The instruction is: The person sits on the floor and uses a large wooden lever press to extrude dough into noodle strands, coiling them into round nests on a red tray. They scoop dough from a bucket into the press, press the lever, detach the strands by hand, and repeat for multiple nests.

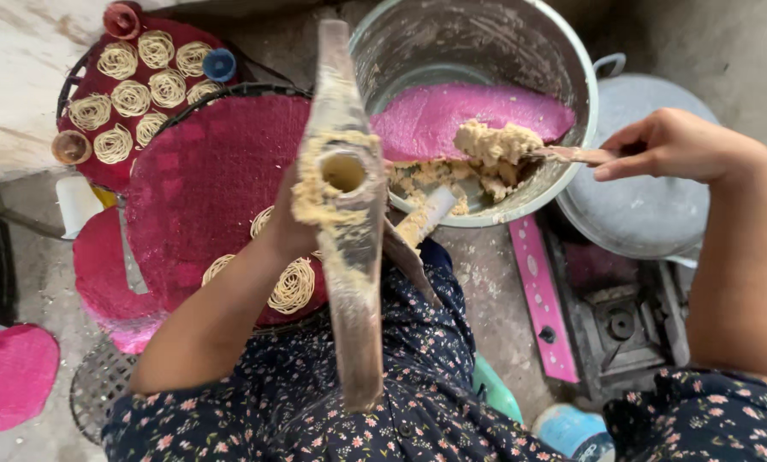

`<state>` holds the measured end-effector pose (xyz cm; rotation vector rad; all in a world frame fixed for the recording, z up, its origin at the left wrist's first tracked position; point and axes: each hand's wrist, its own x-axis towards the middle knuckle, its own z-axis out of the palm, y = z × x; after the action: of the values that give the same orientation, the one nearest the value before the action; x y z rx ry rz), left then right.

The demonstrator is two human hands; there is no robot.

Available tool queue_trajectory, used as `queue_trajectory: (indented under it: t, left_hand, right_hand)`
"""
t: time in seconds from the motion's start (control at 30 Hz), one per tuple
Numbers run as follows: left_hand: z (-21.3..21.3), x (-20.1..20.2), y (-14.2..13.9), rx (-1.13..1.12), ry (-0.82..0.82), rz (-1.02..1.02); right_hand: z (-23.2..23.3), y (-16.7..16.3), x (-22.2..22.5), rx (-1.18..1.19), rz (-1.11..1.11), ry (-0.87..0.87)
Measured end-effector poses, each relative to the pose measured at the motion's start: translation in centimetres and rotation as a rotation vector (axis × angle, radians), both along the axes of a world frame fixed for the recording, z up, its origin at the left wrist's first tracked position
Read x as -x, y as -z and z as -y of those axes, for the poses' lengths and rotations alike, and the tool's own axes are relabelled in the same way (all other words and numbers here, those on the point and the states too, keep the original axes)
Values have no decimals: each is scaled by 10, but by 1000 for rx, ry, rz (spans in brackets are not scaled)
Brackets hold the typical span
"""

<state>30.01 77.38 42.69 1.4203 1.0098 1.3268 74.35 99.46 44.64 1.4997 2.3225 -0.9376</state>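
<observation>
My left hand (288, 224) grips a long wooden press (349, 214) from behind, held upright over my lap; its round filling hole is smeared with pale dough. My right hand (670, 144) holds a spoon (563, 155) heaped with a lump of dough (493, 141) above a large metal pot (495, 51). Inside the pot lie more dough and a pink cloth (435, 120). Below the press sits a red woven mat (208, 180) bearing round coils of pressed noodles (291, 285).
A second red mat (101, 171) with several noodle coils lies at the upper left, with small cups at its rim. Pink mats (11, 372) rest on the floor at left. A metal lid (649, 205) and a small stove (619, 321) stand at right.
</observation>
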Motion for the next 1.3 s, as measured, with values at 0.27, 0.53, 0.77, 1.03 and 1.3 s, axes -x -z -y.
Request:
queue_trajectory:
  t: [0.27,0.53,0.77,1.03,1.3]
  left_hand:
    - [-53,-54,4,-134,-60,-711]
    - [-57,-57,3,-95,-61,-848]
    - [-64,-41,36,15,-224,-665]
    - [-74,-23,57,92,-314,-576]
    - [-76,-32,52,192,-284,-722]
  right_hand:
    - [-14,-113,16,104,122,-184]
    - [88,-203,116,-970,481,-554]
    - [166,-150,183,-1584,199,-1012]
    - [139,-195,122,-1232,-248,-558]
    - [127,-193,140,-1396,-68,-687]
